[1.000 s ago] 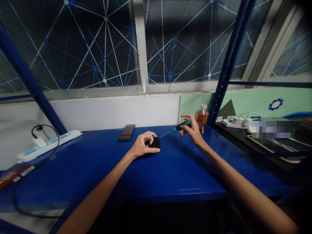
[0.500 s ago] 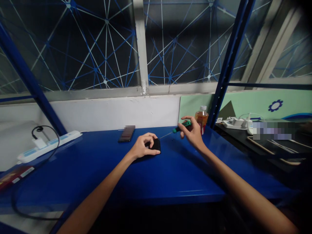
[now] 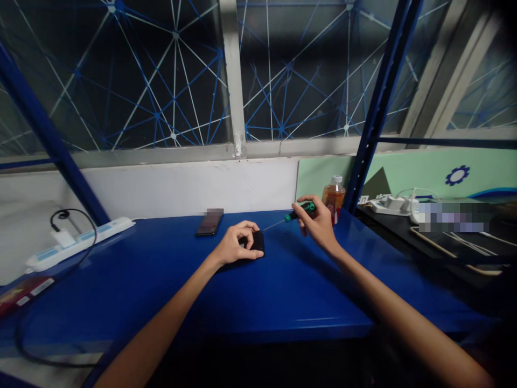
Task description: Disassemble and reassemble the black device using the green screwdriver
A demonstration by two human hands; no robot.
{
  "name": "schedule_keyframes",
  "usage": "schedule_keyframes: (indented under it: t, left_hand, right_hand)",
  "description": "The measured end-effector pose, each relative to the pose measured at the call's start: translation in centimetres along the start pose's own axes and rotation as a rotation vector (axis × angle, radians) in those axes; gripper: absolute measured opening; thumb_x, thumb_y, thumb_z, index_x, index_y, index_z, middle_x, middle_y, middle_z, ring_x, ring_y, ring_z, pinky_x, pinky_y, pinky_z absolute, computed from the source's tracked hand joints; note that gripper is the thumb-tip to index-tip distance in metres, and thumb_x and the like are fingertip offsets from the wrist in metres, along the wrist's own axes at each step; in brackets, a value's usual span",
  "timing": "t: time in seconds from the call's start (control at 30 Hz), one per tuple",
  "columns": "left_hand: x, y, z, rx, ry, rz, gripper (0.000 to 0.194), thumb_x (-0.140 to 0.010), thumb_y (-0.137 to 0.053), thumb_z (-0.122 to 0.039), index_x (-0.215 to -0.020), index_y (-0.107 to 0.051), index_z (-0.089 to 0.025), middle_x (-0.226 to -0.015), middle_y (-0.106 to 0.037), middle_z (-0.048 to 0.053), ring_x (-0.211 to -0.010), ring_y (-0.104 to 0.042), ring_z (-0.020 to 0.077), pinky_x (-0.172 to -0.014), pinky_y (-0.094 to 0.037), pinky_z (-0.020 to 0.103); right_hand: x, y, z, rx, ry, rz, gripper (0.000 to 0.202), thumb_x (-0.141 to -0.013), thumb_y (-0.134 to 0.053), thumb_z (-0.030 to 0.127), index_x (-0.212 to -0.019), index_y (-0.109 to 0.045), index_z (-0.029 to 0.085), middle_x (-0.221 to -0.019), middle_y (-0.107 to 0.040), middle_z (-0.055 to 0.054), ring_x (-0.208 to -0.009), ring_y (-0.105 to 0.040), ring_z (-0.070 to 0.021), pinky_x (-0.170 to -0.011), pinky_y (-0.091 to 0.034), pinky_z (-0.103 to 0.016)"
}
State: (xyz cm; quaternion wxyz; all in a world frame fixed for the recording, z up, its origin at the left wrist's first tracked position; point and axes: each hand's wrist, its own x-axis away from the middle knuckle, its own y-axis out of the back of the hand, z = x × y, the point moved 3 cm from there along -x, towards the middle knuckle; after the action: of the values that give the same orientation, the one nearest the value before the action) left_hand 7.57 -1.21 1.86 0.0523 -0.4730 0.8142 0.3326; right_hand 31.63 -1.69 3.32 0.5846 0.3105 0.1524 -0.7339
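Firmly clasped on a blue table [image 3: 283, 302], a small black case [image 3: 259, 244] sits in the left hand [image 3: 235, 245], thumb along its near edge and fingers over its far side, seemingly to keep it from sliding. To the right of the case, the right hand [image 3: 319, 222] grips the handle of a green-and-black screwdriver [image 3: 288, 217], its shaft slanted so the tip appears to reach the case's far right corner; contact is too small to confirm. Beyond the case, a smartphone [image 3: 210, 223] lies to the left and a capped drink bottle [image 3: 334, 198] stands to the right, apparently set back to leave working room.
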Motion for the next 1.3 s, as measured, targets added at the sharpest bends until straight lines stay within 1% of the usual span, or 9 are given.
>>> schedule_keyframes:
  t: [0.17, 0.27, 0.4, 0.6, 0.77, 0.93, 1.03, 1.13, 1.3]
  left_hand:
    - [0.0, 0.1, 0.4, -0.026, 0.014, -0.012, 0.037, -0.057, -0.082, -0.033, -0.051, -0.051, -0.014, -0.107, -0.054, 0.009, -0.089, -0.059, 0.0203, -0.087, -0.046, 0.038]
    - [0.1, 0.0, 0.6, -0.024, 0.014, -0.010, 0.037, -0.057, -0.082, -0.032, -0.051, -0.051, -0.013, -0.106, -0.054, 0.009, -0.083, -0.058, 0.0183, -0.083, -0.047, 0.037]
    - [0.1, -0.2, 0.5, -0.044, 0.018, -0.012, 0.037, -0.057, -0.082, -0.033, -0.051, -0.051, -0.013, -0.107, -0.054, 0.009, -0.082, -0.058, 0.0180, -0.080, -0.047, 0.036]
    - [0.2, -0.8, 0.3, -0.068, 0.019, 0.006, 0.038, -0.057, -0.083, -0.035, -0.051, -0.051, -0.014, -0.106, -0.055, 0.009, -0.082, -0.057, 0.0185, -0.076, -0.048, 0.034]
    - [0.2, -0.3, 0.4, -0.078, 0.009, -0.025, 0.038, -0.059, -0.082, -0.035, -0.052, -0.051, -0.014, -0.107, -0.055, 0.009, -0.084, -0.057, 0.0183, -0.081, -0.046, 0.034]
    - [0.2, 0.1, 0.2, -0.055, -0.005, -0.040, 0.039, -0.060, -0.081, -0.037, -0.052, -0.050, -0.014, -0.106, -0.055, 0.010, -0.087, -0.057, 0.0195, -0.082, -0.046, 0.035]
    - [0.2, 0.3, 0.2, -0.041, -0.007, -0.050, 0.040, -0.060, -0.081, -0.038, -0.052, -0.050, -0.014, -0.106, -0.055, 0.010, -0.086, -0.057, 0.0191, -0.082, -0.046, 0.035]
    - [0.2, 0.2, 0.4, -0.021, -0.013, -0.049, 0.039, -0.060, -0.081, -0.036, -0.052, -0.050, -0.014, -0.106, -0.055, 0.009, -0.085, -0.057, 0.0184, -0.082, -0.046, 0.035]
    - [0.2, 0.2, 0.5, 0.002, -0.032, -0.044, 0.037, -0.061, -0.082, -0.033, -0.053, -0.051, -0.014, -0.107, -0.055, 0.009, -0.087, -0.058, 0.0190, -0.084, -0.045, 0.036]
  right_hand:
    - [-0.5, -0.2, -0.6, -0.122, -0.064, 0.144, 0.037, -0.091, -0.047, 0.051, -0.110, -0.049, 0.020, -0.050, -0.057, 0.005, -0.042, -0.057, -0.0143, -0.045, -0.047, -0.026]
    - [-0.7, -0.4, -0.8, -0.202, -0.066, 0.196, 0.039, -0.089, -0.053, 0.048, -0.114, -0.046, 0.020, -0.053, -0.060, 0.004, -0.045, -0.060, -0.0160, -0.046, -0.049, -0.027]
    - [-0.5, -0.4, -0.4, -0.154, -0.044, 0.155, 0.036, -0.087, -0.056, 0.048, -0.108, -0.050, 0.020, -0.045, -0.053, 0.007, -0.036, -0.054, -0.0140, -0.036, -0.041, -0.023]
    - [-1.0, 0.3, -0.8, -0.074, -0.056, 0.124, 0.033, -0.086, -0.057, 0.052, -0.080, -0.054, 0.019, -0.045, -0.052, 0.005, -0.030, -0.046, -0.0097, -0.030, -0.032, -0.019]
    - [-1.6, 0.2, -2.3, -0.169, -0.192, 0.228, 0.032, -0.085, -0.055, 0.052, -0.088, -0.052, 0.021, -0.043, -0.052, 0.006, -0.032, -0.045, -0.0112, -0.029, -0.029, -0.019]
    - [-1.5, 0.4, -1.8, -0.129, -0.084, 0.161, 0.032, -0.085, -0.058, 0.051, -0.085, -0.054, 0.019, -0.045, -0.052, 0.006, -0.035, -0.044, -0.0088, -0.034, -0.032, -0.019]
    - [-1.5, 0.3, -1.7, -0.141, -0.102, 0.232, 0.032, -0.088, -0.052, 0.050, -0.099, -0.054, 0.019, -0.047, -0.056, 0.005, -0.036, -0.049, -0.0112, -0.034, -0.035, -0.020]
    - [-1.6, 0.2, -1.6, -0.205, -0.114, 0.310, 0.037, -0.085, -0.058, 0.044, -0.112, -0.048, 0.020, -0.049, -0.058, 0.005, -0.040, -0.055, -0.0142, -0.036, -0.041, -0.022]
    - [-1.8, 0.5, -1.0, -0.178, -0.066, 0.249, 0.032, -0.079, -0.067, 0.044, -0.093, -0.055, 0.018, -0.054, -0.061, 0.002, -0.039, -0.055, -0.0123, -0.035, -0.039, -0.022]
